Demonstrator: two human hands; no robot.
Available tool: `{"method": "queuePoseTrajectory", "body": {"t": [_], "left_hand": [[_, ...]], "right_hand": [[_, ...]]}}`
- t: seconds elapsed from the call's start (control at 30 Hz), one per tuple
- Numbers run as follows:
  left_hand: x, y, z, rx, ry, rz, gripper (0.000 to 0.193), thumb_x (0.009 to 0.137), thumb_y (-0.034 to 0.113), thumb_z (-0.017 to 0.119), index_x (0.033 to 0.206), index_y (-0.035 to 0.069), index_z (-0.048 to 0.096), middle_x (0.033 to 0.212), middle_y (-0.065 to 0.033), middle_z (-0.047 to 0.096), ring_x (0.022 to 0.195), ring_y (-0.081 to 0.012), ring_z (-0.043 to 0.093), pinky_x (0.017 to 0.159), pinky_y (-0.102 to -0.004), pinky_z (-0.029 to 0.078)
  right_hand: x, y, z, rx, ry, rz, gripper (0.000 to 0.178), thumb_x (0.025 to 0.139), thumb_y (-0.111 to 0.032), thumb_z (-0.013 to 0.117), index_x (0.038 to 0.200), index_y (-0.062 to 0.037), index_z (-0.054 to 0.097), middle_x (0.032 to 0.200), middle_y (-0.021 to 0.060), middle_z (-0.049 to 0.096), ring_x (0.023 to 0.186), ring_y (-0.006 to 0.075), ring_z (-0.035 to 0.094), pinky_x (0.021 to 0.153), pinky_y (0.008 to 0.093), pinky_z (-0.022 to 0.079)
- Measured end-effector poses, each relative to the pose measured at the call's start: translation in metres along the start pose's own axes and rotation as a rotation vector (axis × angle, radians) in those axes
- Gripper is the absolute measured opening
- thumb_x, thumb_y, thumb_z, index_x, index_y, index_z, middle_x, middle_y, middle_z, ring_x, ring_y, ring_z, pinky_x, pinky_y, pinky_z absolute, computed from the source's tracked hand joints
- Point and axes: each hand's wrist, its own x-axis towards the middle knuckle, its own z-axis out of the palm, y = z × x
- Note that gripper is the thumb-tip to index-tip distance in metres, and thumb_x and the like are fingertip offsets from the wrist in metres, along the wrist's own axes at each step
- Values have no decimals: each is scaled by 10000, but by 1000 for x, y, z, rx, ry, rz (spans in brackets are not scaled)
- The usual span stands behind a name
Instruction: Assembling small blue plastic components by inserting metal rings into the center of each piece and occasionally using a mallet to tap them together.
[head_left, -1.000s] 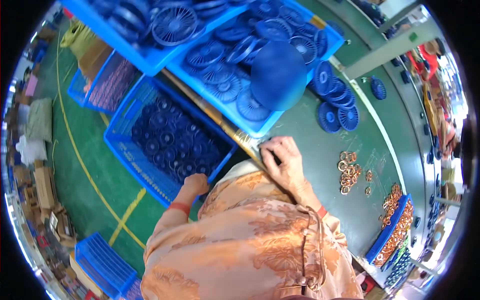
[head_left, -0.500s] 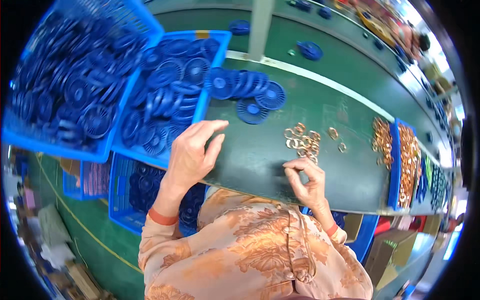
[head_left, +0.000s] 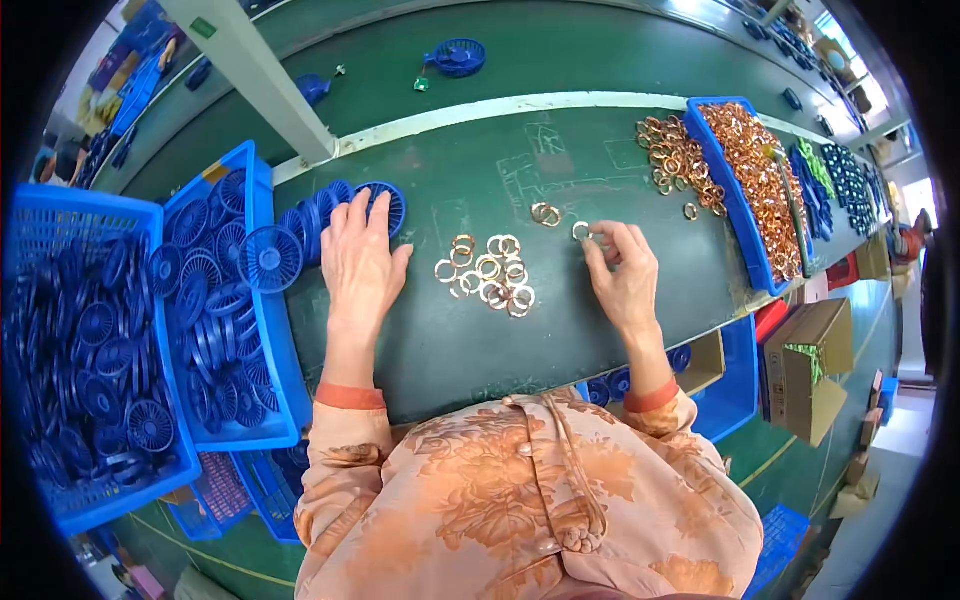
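My left hand (head_left: 358, 265) lies over a row of round blue fan grilles, its fingers stretched out and the thumb apart. Its fingertips rest on the end grille (head_left: 394, 210); some of the row is hidden beneath the hand. On the right, my right hand (head_left: 625, 272) has curled fingers, with thumb and index tips at the edge of a single copper ring (head_left: 580, 231). The ring appears pinched at its rim, at table level. Between the hands lies a loose cluster of copper rings (head_left: 488, 268). Beyond it sits a small pair of rings (head_left: 546, 214).
Blue crates (head_left: 285, 375) full of fan grilles stand left of the green table (head_left: 440, 360). A blue tray (head_left: 730, 205) heaped with copper rings is at right, with rings spilled beside it. A pale post (head_left: 270, 90) rises at the far edge; fan parts (head_left: 458, 57) lie behind.
My view has turned to the right. My left hand has come onto the row of grilles. My right hand has moved from beside the ring cluster to the single ring.
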Motion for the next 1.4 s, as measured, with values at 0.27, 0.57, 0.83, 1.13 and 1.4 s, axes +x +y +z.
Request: {"method": "queuePoseTrajectory", "body": {"t": [0.27,0.57,0.83,1.13,1.4], "left_hand": [[31,-10,10,99,-111,4,753,636,192,868,1337,151,596,1374,-137,566,1307,-335,497,1106,-530,382],[30,-21,-17,-137,-178,-18,906,585,175,902,1415,126,543,1270,-139,561,1315,-346,474,1218,-658,201],[39,-6,-29,-720,123,-23,1031,585,207,944,1489,58,472,1285,-170,501,1173,-346,505,1051,-424,425],[33,-2,-9,-1102,131,-281,641,600,294,1002,997,69,551,951,-47,542,856,-158,541,765,-313,461],[32,6,3,-1313,-15,-293,435,816,302,894,893,64,537,766,27,501,722,-55,460,606,-267,402]], "right_hand": [[-5,21,11,-34,-177,-61,113,873,-52,735,869,2,636,881,129,572,775,271,575,702,361,490],[11,11,-3,663,-328,496,71,1011,-88,639,990,-36,596,1055,63,668,797,97,622,708,236,508],[40,30,16,852,-391,570,111,1023,-77,611,1131,-54,597,992,30,670,803,66,602,698,202,490],[49,75,36,1017,-262,439,132,1015,-51,617,1146,-62,605,1091,37,559,656,17,462,539,151,382],[49,85,33,1071,-204,478,238,1007,-58,635,1242,-46,599,1125,34,570,724,12,499,580,132,409]]}}
